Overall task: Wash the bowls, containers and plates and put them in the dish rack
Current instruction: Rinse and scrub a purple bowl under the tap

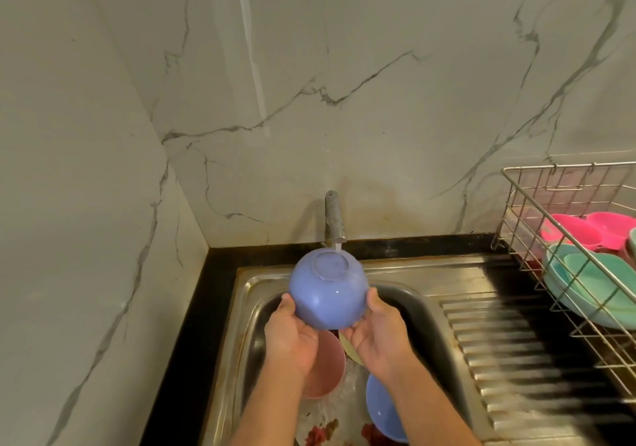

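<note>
Both hands, left (292,335) and right (378,333), clasp the blue bowl (328,290) upside down, base tilted toward the tap (333,217).

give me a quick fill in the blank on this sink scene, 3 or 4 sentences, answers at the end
1. Both hands hold the blue bowl with its base turned ____.
2. Water from the tap lands on the bowl's ____.
3. The wire dish rack stands to the ____ of the sink.
4. In the basin under the left hand lies a ____ bowl.

Missing words: up; base; right; pink
</note>
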